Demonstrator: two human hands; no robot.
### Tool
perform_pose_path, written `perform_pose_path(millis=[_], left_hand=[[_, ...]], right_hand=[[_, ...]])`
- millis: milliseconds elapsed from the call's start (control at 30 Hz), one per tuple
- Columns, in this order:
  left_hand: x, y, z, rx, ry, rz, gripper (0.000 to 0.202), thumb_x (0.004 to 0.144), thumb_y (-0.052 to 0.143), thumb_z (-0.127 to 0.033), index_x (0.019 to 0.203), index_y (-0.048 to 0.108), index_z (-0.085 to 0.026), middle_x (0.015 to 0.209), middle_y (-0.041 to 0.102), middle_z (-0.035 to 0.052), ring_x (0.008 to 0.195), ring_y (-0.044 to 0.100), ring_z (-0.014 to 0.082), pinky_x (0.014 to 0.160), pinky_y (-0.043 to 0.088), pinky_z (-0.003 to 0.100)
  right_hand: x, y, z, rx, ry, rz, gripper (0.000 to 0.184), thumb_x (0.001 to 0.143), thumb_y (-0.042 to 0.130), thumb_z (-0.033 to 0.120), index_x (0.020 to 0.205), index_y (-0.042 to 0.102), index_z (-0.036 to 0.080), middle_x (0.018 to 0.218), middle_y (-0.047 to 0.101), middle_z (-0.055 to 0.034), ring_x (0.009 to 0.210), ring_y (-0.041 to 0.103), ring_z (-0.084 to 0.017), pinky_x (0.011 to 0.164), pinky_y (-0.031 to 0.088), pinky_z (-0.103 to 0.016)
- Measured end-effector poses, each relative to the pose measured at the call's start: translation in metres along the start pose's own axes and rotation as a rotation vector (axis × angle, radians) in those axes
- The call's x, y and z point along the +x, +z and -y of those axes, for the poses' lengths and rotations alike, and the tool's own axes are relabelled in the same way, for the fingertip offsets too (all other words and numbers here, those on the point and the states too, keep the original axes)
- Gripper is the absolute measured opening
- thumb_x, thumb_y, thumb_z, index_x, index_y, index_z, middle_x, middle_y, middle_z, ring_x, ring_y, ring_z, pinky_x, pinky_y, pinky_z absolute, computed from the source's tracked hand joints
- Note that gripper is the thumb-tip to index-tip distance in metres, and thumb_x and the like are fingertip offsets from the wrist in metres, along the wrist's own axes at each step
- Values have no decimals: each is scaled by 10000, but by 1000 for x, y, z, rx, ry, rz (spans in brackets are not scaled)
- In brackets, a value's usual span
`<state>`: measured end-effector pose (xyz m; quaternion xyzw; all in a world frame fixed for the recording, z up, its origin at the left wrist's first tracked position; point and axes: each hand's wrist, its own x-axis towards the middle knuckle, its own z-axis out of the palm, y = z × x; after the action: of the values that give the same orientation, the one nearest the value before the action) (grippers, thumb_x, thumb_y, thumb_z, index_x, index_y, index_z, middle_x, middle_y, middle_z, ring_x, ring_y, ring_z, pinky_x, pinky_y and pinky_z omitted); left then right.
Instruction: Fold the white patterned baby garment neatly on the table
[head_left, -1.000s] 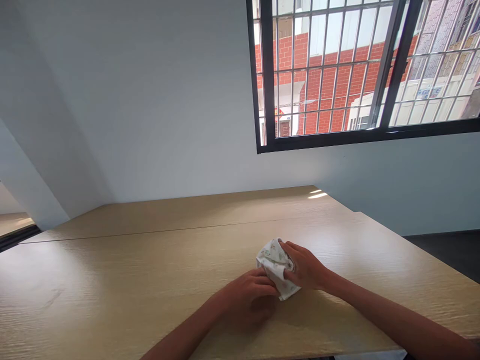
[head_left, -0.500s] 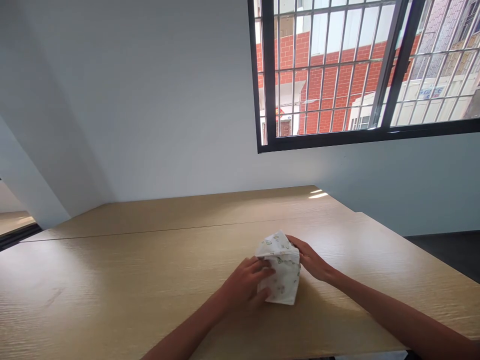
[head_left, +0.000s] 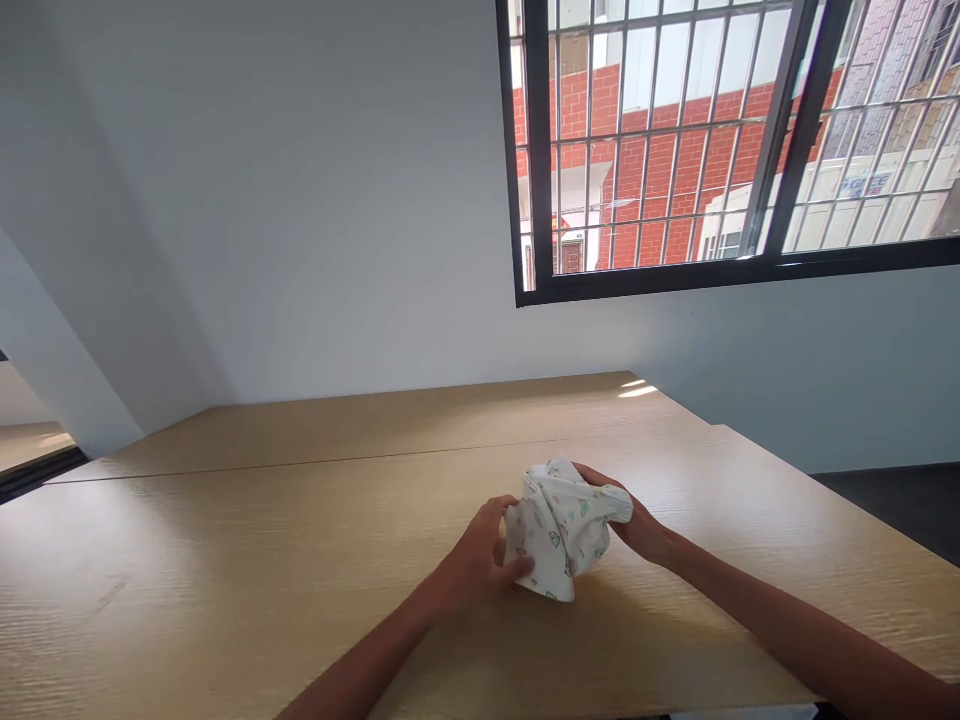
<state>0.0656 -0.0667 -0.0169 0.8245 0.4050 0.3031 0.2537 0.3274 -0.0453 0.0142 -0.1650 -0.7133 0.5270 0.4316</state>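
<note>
Both hands grip a small white printed cloth bunched up just above the wooden counter. The left hand pinches its near edge, and the right hand clutches its far side beneath the barred window.

A small white printed cloth is sitting bunched up over the near right part of a long light wooden table. The left hand is touching the cloth's left side. The right hand is touching its right side. A plain pale wall is standing behind the table. A black-framed barred window is sitting high in that wall, on the right.
</note>
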Motion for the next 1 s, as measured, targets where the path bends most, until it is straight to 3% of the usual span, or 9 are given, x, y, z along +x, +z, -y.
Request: perform_pose_path(millis=[100, 200, 300, 433, 633, 833, 1000], left_hand=[[2, 1, 7, -72, -38, 62, 415, 882, 624, -381, 1193, 464, -158, 1006, 538, 62, 728, 556, 153, 621, 520, 293], [6, -3, 12, -85, -62, 78, 335, 886, 618, -383, 1095, 512, -143, 916, 539, 38, 689, 540, 141, 600, 500, 279], [6, -6, 12, -85, -40, 94, 313, 869, 639, -384, 1046, 547, -143, 967, 542, 52, 807, 554, 182, 696, 512, 337], [4, -4, 7, -143, 25, 115, 347, 863, 646, -352, 1124, 528, -157, 1131, 519, 85, 1000, 534, 246, 847, 491, 435], [5, -2, -1, -258, 129, 213, 229, 890, 615, -352, 967, 586, -139, 1102, 549, 79, 991, 546, 231, 836, 501, 409], [5, -10, -12, -368, 253, 341, 268, 875, 632, -381, 1000, 605, -146, 1247, 494, 95, 1118, 493, 268, 925, 461, 463], [1, -11, -1, -353, 240, 413, 309, 899, 591, -430, 939, 606, -124, 1025, 590, 63, 921, 585, 226, 777, 524, 375]], right_hand=[[0, -5, -3, 12, -3, -8, 493, 999, 520, 506, 1327, 445, 146, 1266, 421, -127, 1089, 458, -298, 943, 386, -484], [0, -9, -4, 16, -12, 3, 517, 986, 536, 520, 1335, 438, 151, 1293, 399, -131, 1146, 414, -318, 963, 365, -501], [-1, -9, -3, 9, -12, 23, 531, 987, 532, 525, 1352, 424, 155, 1299, 395, -134, 1157, 408, -324, 965, 365, -510], [0, -8, -2, -19, -11, 45, 531, 979, 571, 485, 1366, 411, 159, 1277, 416, -132, 1140, 425, -322, 952, 382, -509], [0, -12, -5, -61, -58, 101, 553, 943, 644, 428, 1377, 408, 180, 1332, 371, -127, 1197, 366, -338, 999, 331, -534], [2, -17, -9, -74, -134, 124, 656, 895, 681, 495, 1387, 387, 176, 1339, 360, -134, 1187, 374, -348, 1001, 318, -546], [3, -32, -7, -105, -158, 142, 846, 823, 667, 684, 1419, 345, 178, 1376, 315, -147, 1223, 324, -373, 1026, 269, -571]])
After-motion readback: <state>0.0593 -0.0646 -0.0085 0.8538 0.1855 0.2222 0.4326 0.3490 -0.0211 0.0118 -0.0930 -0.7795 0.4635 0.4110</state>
